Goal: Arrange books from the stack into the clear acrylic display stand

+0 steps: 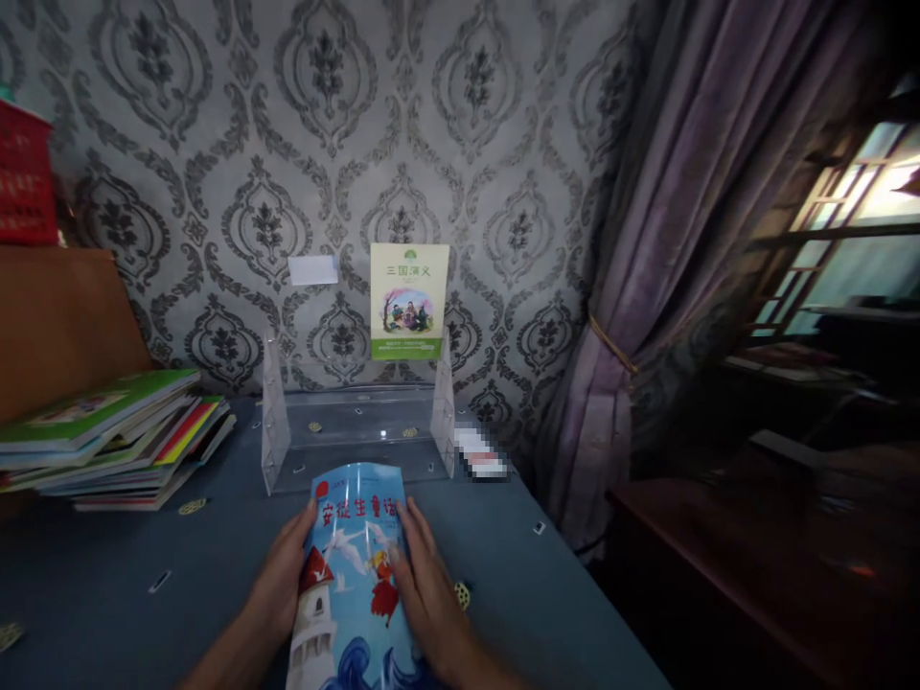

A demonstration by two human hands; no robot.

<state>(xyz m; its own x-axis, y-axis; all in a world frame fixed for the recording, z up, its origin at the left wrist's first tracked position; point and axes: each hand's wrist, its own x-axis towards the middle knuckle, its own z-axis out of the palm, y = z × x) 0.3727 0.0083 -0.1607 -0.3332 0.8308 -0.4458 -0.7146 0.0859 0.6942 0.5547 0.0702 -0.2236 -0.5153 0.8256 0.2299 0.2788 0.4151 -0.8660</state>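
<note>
A blue picture book [352, 575] with red title characters, white birds and a tower is held upright at the bottom centre, its cover bowed slightly. My left hand [280, 565] grips its left edge, and my right hand [429, 585] holds the right edge with the thumb on the cover. Beyond it stands a clear tiered rack [359, 422] on the blue table [517, 594]. A cream and green book [409, 302] rests upright at the rack's top right.
A stack of books [129, 441] lies at the left beside a brown box [64, 316], with a red container [25, 177] above it. A white card [313, 270] is on the wall. A pixelated item [480, 452] lies right of the rack. A purple curtain [618, 316] hangs at the right.
</note>
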